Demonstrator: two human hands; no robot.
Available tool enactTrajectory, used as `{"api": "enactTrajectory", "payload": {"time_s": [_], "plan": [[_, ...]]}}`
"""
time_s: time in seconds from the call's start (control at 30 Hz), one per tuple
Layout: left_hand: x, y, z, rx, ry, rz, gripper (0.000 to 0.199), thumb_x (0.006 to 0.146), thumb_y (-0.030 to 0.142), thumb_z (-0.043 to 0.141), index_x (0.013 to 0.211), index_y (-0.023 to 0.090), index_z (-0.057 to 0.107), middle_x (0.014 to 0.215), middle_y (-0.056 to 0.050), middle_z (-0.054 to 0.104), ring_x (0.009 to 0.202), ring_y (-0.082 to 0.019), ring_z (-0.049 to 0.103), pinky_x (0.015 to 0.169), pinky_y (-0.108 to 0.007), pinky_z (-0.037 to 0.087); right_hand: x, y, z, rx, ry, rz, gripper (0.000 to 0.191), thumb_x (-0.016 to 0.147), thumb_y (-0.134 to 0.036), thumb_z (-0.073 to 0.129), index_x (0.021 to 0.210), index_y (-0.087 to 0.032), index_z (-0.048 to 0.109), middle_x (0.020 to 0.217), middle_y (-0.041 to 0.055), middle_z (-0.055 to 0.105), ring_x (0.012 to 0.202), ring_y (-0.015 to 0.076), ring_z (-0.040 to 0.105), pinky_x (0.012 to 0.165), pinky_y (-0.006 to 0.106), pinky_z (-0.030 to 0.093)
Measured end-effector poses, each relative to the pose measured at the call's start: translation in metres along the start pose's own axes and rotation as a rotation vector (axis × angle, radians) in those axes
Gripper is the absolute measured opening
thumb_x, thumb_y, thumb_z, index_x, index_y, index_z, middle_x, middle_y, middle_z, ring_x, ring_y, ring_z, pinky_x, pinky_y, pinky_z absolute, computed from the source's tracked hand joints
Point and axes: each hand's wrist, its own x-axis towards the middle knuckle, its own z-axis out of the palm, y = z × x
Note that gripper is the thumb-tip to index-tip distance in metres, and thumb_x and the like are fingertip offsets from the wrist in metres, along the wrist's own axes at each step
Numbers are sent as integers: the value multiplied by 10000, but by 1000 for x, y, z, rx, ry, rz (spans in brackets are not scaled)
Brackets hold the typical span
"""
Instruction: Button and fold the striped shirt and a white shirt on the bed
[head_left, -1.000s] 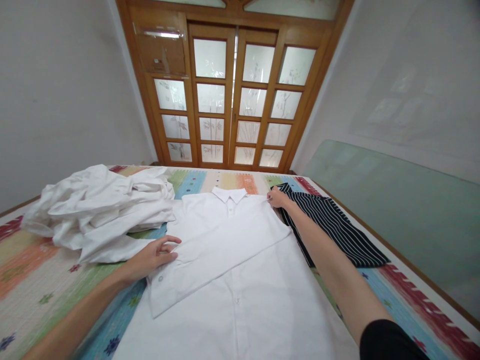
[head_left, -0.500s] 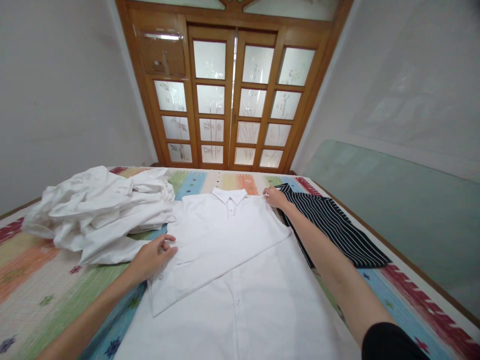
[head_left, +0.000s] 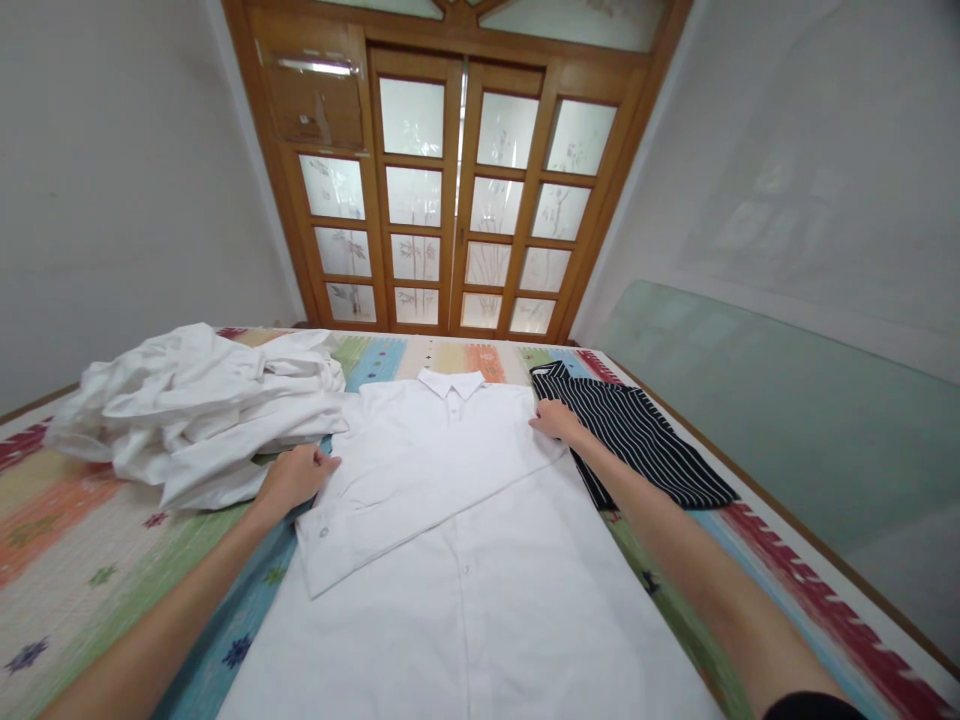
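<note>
A white button-up shirt (head_left: 461, 510) lies front up on the bed, collar away from me, with one sleeve folded slantwise across its chest. My left hand (head_left: 298, 474) is at the shirt's left side edge, its fingers curled together on the cloth above the cuff. On the opposite side, my right hand (head_left: 556, 420) pinches the edge just below the shoulder. A crumpled heap of white clothes (head_left: 202, 410) lies beyond my left hand, touching the shirt's left shoulder. Next to my right hand is a folded black-and-white striped garment (head_left: 637, 435).
A multicoloured striped bedspread (head_left: 82, 560) with small flower patterns covers the bed. Along the right side runs a pale green board (head_left: 765, 390) against the wall. Wooden doors with frosted panes (head_left: 442, 200) stand past the far edge.
My right hand has slid from the top of the shoulder down the shirt's right edge. The fingers of my left hand, apart before, have closed at the left edge.
</note>
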Motion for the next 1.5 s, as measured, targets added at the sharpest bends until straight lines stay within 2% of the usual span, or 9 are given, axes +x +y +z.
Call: {"api": "enactTrajectory", "payload": {"time_s": [0.17,0.33,0.57,0.83,1.0,1.17,1.3,1.4,1.5], "plan": [[4,-3,5,12,27,27,266,824,404,475,667,214,575,734,-75,704,797,-266,668,619,-281,400,-10,2,1,9,45,74,286,878,-310,586,1079,-128,677,1095,196,681,1064,292,645,840,343,497],[3,-4,7,18,30,21,254,836,396,467,686,214,562,775,-97,710,822,-282,670,627,-291,403,-11,1,2,9,75,121,301,888,-279,540,1096,-106,671,1107,226,669,1069,315,640,844,366,500],[3,-4,9,14,60,23,241,827,382,480,674,215,562,773,-88,722,825,-269,676,614,-283,396,-1,-6,2,98,134,150,401,909,-439,477,1068,-142,695,1094,196,685,1068,313,639,857,392,498],[4,-5,9,14,43,16,252,834,388,467,678,216,564,723,-80,697,786,-265,669,616,-281,399,13,-10,1,92,151,183,297,895,-233,492,1086,-125,693,1126,214,675,1054,294,651,822,334,505],[3,-3,7,12,17,7,247,838,380,464,674,218,551,716,-79,688,790,-273,667,622,-287,391,10,-7,1,91,164,204,295,899,-208,481,1094,-125,686,1134,225,667,1056,299,648,828,338,499],[-1,-1,2,14,8,10,249,842,396,458,695,216,548,733,-77,687,799,-277,664,646,-296,395,1,1,-3,114,205,162,311,912,-210,429,1096,-165,675,1090,183,688,1036,301,644,832,365,482],[-8,3,1,12,11,13,319,860,472,417,735,212,554,762,-73,688,779,-260,656,654,-292,391,-14,11,-7,100,178,93,245,865,-250,500,1013,-192,687,1030,136,705,984,285,646,782,329,469],[-13,7,-1,-11,-54,73,424,843,565,390,711,208,576,769,-71,685,753,-244,644,640,-288,385,-30,16,-8,84,179,8,212,843,-282,542,983,-205,681,983,88,709,936,237,643,760,286,449],[-17,10,-7,-13,-135,116,490,768,655,432,667,209,607,747,-60,680,727,-236,632,623,-286,374,-47,18,-6,46,187,-77,221,836,-320,570,994,-200,666,988,70,695,924,221,633,747,275,435]]}}
